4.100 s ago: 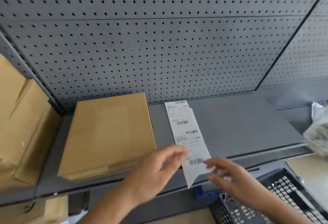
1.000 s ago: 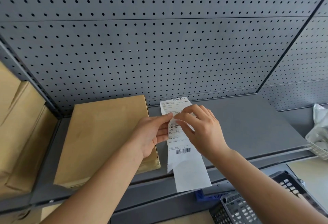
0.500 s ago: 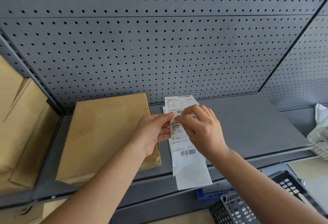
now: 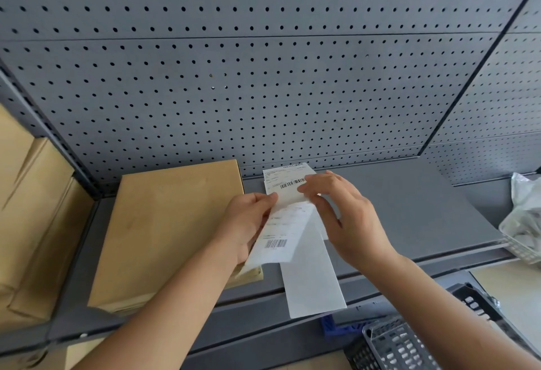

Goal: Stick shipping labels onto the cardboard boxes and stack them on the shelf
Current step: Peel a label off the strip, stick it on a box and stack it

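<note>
In the head view, the left hand [image 4: 248, 223] pinches the left edge of a printed shipping label [image 4: 281, 235], which is lifting off its white backing strip [image 4: 313, 284]. The right hand [image 4: 348, 217] has its fingertips closed on the strip's upper part, near the top barcode, pinning it to the grey shelf [image 4: 409, 208]. The strip's long axis runs from the pegboard [image 4: 263, 91] toward the viewer, its lower end overhanging the shelf's front lip. The flat cardboard box [image 4: 169, 229] lies just to the left of the label, on the left hand's side, so that hand looks the nearer one to carry the label over; the box's long axis runs roughly parallel to the strip's. Compared with half a second ago, the label's lower portion has separated and swung leftward over the box's right edge, where before it lay flat on the backing under both hands.
</note>
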Motion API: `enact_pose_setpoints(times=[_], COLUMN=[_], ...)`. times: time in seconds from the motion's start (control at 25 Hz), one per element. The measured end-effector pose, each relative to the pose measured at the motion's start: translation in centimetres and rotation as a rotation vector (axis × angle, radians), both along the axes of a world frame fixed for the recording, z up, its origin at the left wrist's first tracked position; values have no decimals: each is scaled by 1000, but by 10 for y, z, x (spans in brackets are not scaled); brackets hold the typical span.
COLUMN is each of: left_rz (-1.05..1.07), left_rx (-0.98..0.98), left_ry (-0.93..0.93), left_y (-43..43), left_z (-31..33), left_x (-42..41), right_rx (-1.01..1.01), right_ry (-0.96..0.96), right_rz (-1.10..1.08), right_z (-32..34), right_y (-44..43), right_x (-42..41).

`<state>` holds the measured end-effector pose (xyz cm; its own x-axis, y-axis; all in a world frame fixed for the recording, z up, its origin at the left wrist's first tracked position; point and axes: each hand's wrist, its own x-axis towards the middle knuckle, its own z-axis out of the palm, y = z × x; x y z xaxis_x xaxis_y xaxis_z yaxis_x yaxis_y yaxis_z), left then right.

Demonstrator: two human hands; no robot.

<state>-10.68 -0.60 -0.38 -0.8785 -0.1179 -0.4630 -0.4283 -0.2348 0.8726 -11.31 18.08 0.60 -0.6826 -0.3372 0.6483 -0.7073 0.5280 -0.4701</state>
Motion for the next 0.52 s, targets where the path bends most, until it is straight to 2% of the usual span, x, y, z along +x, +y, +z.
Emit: enact_pose_setpoints(times=[0.16,0.28,0.52], left_rz=[-44,-82,-172], left_rx=[-95,-86,-268], left_ry=[37,61,138], left_y=[0,1,15], left_z=[3,-1,-13], left_x=[1,1,5], right_rx=[-111,-168,-317], right_ry=[-38,32,254], right_rz=[-1,-13,53], right_z=[38,65,113], right_y=[9,13,8], right_x=[14,21,38])
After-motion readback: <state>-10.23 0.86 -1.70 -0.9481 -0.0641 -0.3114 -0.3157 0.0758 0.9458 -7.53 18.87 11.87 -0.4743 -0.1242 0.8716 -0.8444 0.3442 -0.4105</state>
